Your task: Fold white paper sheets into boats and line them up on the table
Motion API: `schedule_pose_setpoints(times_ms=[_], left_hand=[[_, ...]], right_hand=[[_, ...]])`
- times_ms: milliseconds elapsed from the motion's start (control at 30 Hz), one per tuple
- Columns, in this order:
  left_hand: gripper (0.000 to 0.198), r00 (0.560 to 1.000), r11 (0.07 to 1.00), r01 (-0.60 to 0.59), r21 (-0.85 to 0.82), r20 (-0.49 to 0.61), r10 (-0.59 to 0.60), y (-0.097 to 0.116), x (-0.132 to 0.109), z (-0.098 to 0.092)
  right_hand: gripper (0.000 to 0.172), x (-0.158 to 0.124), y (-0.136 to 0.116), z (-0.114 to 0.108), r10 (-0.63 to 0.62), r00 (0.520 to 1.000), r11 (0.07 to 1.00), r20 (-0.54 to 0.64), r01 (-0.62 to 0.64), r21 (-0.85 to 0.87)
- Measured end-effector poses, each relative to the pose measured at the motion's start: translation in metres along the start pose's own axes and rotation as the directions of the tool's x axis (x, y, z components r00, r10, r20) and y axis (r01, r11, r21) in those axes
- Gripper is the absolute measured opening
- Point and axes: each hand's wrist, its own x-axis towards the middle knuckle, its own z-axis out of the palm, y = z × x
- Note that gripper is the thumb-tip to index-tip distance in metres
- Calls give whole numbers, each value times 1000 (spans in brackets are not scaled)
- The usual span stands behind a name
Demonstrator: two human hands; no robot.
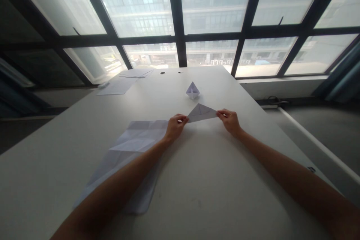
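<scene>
A folded paper triangle (200,113), its peak pointing away from me, is stretched between my two hands above the white table. My left hand (176,125) pinches its left corner. The right corner is pinched by the fingers of my right hand (229,120). Just beyond the triangle stands a small folded paper boat (192,91) with a pointed middle. A large creased sheet of paper (132,144) lies to the left, partly beneath my left forearm.
The white table (225,195) reaches toward the windows. More paper sheets (116,85) lie at its far left. Two small round holes are near the far edge. A white pipe (317,142) and a dark cable are beyond the right edge.
</scene>
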Motion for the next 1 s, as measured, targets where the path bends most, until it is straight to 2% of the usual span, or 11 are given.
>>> schedule_pose_setpoints(times_ms=[200,300,367,500,600,700,800,933,1000], left_hand=[[34,997,998,30,54,64,-33,-3,-1,1],[51,990,995,-11,94,140,-2,-1,-4,1],[59,972,987,-76,140,232,42,2,-7,2],[47,916,933,-236,272,384,119,9,-12,4],[36,871,863,-361,354,459,176,12,-15,6],[38,834,783,-453,427,513,203,12,-16,5],[53,782,732,-540,415,569,255,12,-17,4],[65,654,708,-631,317,708,266,13,-16,0],[66,623,712,-633,304,746,236,15,-17,-1]], right_hand=[[33,1,3,-1,53,997,998,-58,-52,19],[30,2,6,-2,30,996,996,-86,-36,-77],[28,2,8,-4,20,997,983,-72,-32,-179],[24,1,11,-5,35,999,901,-3,-33,-432],[15,0,10,-6,14,998,783,53,22,-622],[10,-1,8,-8,-22,996,659,84,78,-748],[11,-5,4,-9,-30,995,583,94,94,-807],[16,-14,-5,-3,-40,984,574,172,164,-803],[18,-19,-10,3,-58,977,574,207,203,-793]])
